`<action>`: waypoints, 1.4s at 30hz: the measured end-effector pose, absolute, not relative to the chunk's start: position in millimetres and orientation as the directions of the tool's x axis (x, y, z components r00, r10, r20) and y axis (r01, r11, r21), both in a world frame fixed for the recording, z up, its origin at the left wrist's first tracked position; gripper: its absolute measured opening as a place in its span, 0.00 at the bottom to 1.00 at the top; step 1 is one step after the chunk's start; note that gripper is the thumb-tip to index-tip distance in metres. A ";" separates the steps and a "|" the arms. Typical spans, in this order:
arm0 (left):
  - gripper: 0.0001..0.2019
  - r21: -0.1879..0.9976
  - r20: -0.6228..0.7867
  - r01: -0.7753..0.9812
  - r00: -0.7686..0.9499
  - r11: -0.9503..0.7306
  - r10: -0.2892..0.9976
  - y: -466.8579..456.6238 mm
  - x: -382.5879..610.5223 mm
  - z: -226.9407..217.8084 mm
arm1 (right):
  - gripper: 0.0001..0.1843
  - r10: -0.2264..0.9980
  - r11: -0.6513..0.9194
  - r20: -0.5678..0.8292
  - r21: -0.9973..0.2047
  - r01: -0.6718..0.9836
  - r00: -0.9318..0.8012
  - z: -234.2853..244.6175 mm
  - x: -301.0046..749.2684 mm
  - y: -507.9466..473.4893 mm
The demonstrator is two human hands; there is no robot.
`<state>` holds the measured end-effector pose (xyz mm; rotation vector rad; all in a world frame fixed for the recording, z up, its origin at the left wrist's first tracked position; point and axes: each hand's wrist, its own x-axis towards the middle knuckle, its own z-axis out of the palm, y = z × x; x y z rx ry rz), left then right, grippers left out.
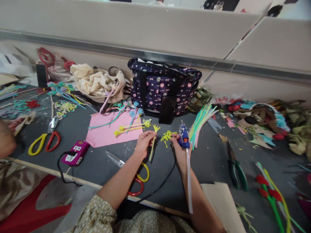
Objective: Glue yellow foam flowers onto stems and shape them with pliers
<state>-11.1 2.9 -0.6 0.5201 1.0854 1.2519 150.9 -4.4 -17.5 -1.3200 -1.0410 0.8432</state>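
Note:
My left hand (143, 142) pinches a thin yellow-green stem with a small yellow flower head (155, 128) at its top, held just above the dark table. My right hand (179, 149) grips a blue glue gun (184, 138) with a long clear glue stick (189, 176) trailing back along my forearm. Its fingertips reach toward a small pile of yellow petal bits (166, 136) lying between the two hands. A black cord (160, 184) runs beneath my wrists.
A pink sheet (107, 133) with finished yellow and blue flower stems lies left of centre. Scissors with yellow and red handles (138, 181) sit under my left arm, another pair (46, 139) at left. A dotted navy bag (165, 87), green pliers (235, 168) and a bundle of stems (201, 123) are near.

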 end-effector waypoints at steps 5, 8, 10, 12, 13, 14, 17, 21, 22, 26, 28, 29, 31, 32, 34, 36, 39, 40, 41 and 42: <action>0.11 0.862 -0.347 -0.426 -0.098 0.276 0.933 2.1 -9.5 0.5 | 0.11 0.949 0.003 -0.026 -0.996 -0.093 0.313 -18.2 152.9 -2.9; 0.09 0.865 -0.352 -0.412 -0.096 0.285 0.931 1.7 -8.1 0.5 | 0.11 0.939 -0.003 -0.065 -0.984 -0.180 0.339 -16.3 152.3 -2.8; 0.08 0.873 -0.342 -0.396 -0.083 0.284 0.936 1.4 -7.0 0.4 | 0.12 0.934 0.011 -0.071 -0.974 -0.225 0.350 -13.9 151.2 -2.8; 0.07 0.883 -0.335 -0.373 -0.075 0.285 0.939 0.8 -6.0 0.7 | 0.13 0.933 0.034 -0.061 -0.966 -0.257 0.356 -11.3 150.3 -2.9; 0.07 0.887 -0.335 -0.361 -0.076 0.287 0.939 0.5 -5.5 1.1 | 0.13 0.932 0.042 -0.060 -0.962 -0.270 0.358 -10.2 150.2 -2.9; 0.07 0.890 -0.336 -0.351 -0.077 0.290 0.939 0.2 -5.2 1.4 | 0.14 0.932 0.044 -0.062 -0.959 -0.281 0.357 -9.4 150.2 -2.9; 0.07 0.894 -0.335 -0.337 -0.068 0.294 0.940 -0.5 -5.0 1.5 | 0.15 0.929 0.013 -0.097 -0.956 -0.292 0.358 -9.2 151.1 -3.1; 0.07 0.867 -0.373 -0.352 0.012 0.353 0.928 0.0 -6.0 -0.4 | 0.13 0.907 0.028 -0.075 -0.971 -0.237 0.414 -10.0 151.7 -4.7; 0.07 0.854 -0.388 -0.360 0.042 0.376 0.921 0.0 -6.0 -0.7 | 0.13 0.905 0.037 -0.066 -0.972 -0.232 0.420 -9.4 151.5 -5.3; 0.06 0.813 -0.423 -0.375 0.143 0.444 0.895 -0.4 -5.2 -0.4 | 0.13 0.911 0.057 -0.064 -0.959 -0.279 0.406 -4.0 150.4 -7.2; 0.06 0.804 -0.435 -0.365 0.180 0.470 0.882 -0.8 -4.7 -0.4 | 0.13 0.912 0.062 -0.073 -0.948 -0.312 0.403 -1.5 150.0 -7.3; 0.06 0.800 -0.438 -0.357 0.200 0.482 0.876 -1.0 -4.5 -0.7 | 0.14 0.913 0.061 -0.078 -0.945 -0.323 0.400 -0.5 149.8 -7.2; 0.06 0.797 -0.438 -0.342 0.239 0.497 0.867 -1.3 -4.0 -1.7 | 0.14 0.915 0.048 -0.088 -0.945 -0.324 0.393 0.8 149.3 -7.1; 0.06 0.796 -0.438 -0.335 0.256 0.505 0.861 -1.4 -3.8 -2.2 | 0.15 0.918 0.038 -0.093 -0.947 -0.319 0.387 1.2 148.9 -7.1; 0.06 0.790 -0.446 -0.326 0.275 0.519 0.852 -1.8 -3.2 -2.7 | 0.16 0.922 0.021 -0.107 -0.946 -0.322 0.372 2.1 147.9 -7.2; 0.06 0.785 -0.454 -0.323 0.280 0.528 0.846 -2.4 -2.6 -2.4 | 0.16 0.926 0.010 -0.123 -0.937 -0.349 0.356 2.8 146.5 -7.4; 0.07 0.782 -0.459 -0.316 0.289 0.536 0.840 -3.3 -1.6 -1.0 | 0.15 0.925 0.013 -0.135 -0.923 -0.384 0.355 3.0 144.4 -7.4; 0.07 0.782 -0.459 -0.314 0.294 0.538 0.838 -3.6 -1.3 -0.5 | 0.15 0.923 0.016 -0.137 -0.921 -0.389 0.361 2.6 143.9 -7.3; 0.07 0.782 -0.460 -0.311 0.297 0.540 0.837 -3.8 -1.1 -0.1 | 0.15 0.920 0.020 -0.137 -0.920 -0.391 0.368 2.0 143.4 -7.1; 0.07 0.781 -0.460 -0.309 0.300 0.542 0.835 -4.1 -0.9 0.3 | 0.15 0.918 0.022 -0.136 -0.920 -0.391 0.373 1.2 143.0 -7.0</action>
